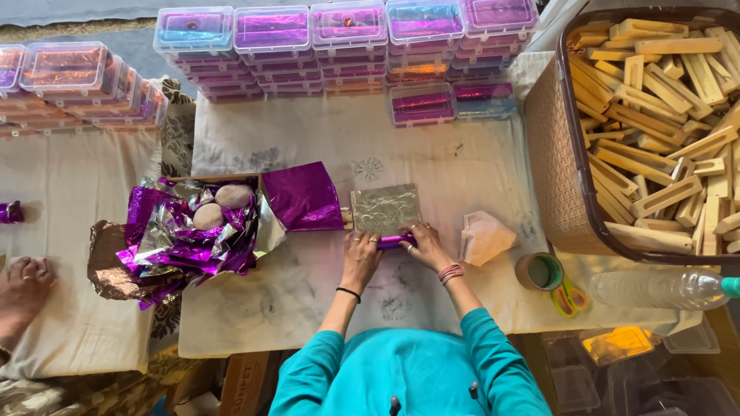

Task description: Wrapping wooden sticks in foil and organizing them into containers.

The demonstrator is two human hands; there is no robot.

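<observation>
My left hand (361, 250) and my right hand (423, 243) rest side by side on the cloth-covered table, both pinching a narrow piece rolled in purple foil (395, 242). The silver back of that foil sheet (385, 209) lies flat just beyond my fingers. A wooden end shows at its left edge. Left of it lies a loose purple foil sheet (303, 196). A pile of crumpled purple and silver foil sheets (181, 239) sits further left, weighed down by two smooth stones (220, 206).
A woven basket (556, 154) full of wooden pieces stands at the right. Stacks of clear plastic boxes (347, 46) with coloured foil line the far edge. A folded cloth (486, 236), tape roll (539, 271), scissors (569, 296) and plastic bottle (663, 287) lie right. Another person's foot (23, 281) rests at left.
</observation>
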